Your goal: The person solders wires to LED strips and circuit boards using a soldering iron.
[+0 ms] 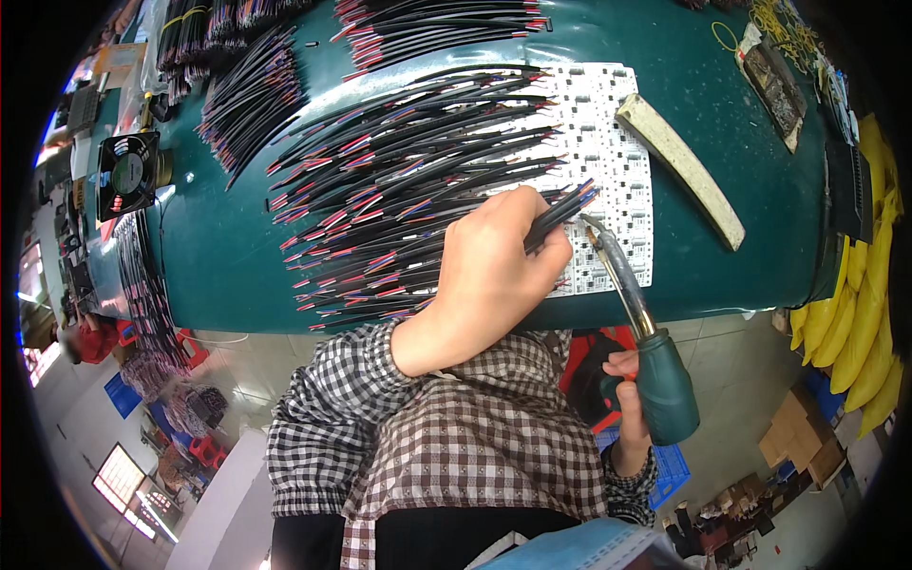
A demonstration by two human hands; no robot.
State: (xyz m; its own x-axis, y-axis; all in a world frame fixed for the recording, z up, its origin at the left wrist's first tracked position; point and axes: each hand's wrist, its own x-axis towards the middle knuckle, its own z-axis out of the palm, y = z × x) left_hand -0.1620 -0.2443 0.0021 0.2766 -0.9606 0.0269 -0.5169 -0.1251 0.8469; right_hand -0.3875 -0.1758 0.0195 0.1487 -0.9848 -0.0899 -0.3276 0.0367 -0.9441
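Observation:
My left hand [499, 261] is closed round a few black cables [559, 211], whose bared red and blue wire ends point up and to the right. Below those ends lies a white circuit board panel [635, 204] with small dark parts on it. In my right hand [627, 408] is a soldering iron [667, 389] with a green handle. Its bent metal tip reaches over the panel, close to the wire ends; whether they touch, I cannot tell. Rows of black cables [380, 204] with red, white and blue ends spread leftward from the panel, partly behind my left hand.
A pale curved bar [684, 173] lies right of the panel on the green table [703, 275]. Beyond it are a dark, crusted block [771, 90] and yellow wire [784, 28]. More cable bundles [252, 100] and a small fan [128, 176] are on the left. Yellow bags [864, 332] hang at right.

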